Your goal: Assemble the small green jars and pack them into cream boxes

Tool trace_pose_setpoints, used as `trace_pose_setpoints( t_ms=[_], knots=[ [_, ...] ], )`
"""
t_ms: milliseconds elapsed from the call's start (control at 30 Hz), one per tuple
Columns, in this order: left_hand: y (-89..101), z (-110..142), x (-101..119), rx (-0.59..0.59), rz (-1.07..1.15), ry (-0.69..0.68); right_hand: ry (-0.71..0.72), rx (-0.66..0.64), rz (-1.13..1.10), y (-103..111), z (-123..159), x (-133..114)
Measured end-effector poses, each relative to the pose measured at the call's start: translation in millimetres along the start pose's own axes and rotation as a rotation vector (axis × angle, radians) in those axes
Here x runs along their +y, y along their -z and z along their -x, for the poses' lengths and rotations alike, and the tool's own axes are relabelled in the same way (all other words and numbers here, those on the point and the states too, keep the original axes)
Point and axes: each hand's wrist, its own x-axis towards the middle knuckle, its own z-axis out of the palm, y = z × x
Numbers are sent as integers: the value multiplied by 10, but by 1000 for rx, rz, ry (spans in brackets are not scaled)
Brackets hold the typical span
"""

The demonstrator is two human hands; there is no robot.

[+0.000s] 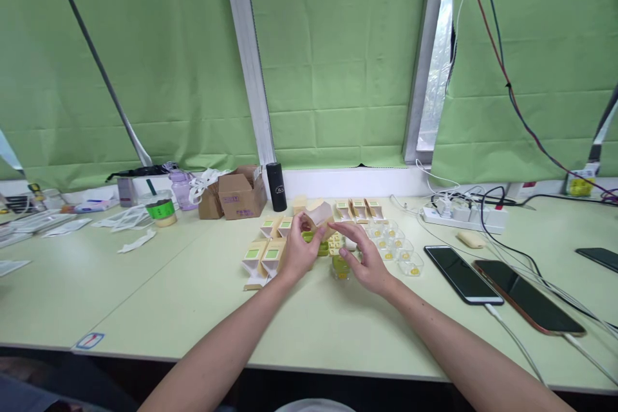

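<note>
One box [319, 211] is up off the surface [309, 328], pinched in the left hand [300, 252], with the right hand [371, 265] spread loose by its edge, not grasping anything. Looks like folding to me; next move probably wants a light touch.

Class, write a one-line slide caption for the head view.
A left hand holds a carton, the right hand close by, with more cartons and clear cups on the table.

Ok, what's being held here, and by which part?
A small cream carton: the left hand grips it by its left side. The right hand, open, is at its right edge; whether it touches is unclear.
</note>
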Motion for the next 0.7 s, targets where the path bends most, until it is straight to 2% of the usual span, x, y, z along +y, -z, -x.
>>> trace_pose_setpoints(
  t_ms=[133, 300, 400, 533, 700],
  knots=[
    [57, -80, -78, -2, 151, 55, -83, -70, 266, 89, -32, 48],
    [138, -148, -68, -66, 194, 142, -71, -297, 613, 184, -58, 64],
    [153, -157, -31, -120, 208, 197, -65, -381, 684, 212, -55, 74],
    [161, -167, 22, -172, 137, 168, -73, -408, 719, 270, -71, 90],
    [174, -187, 39, -235, 29, 176, -194, -468, 795, 383, -155, 44]
  ],
)
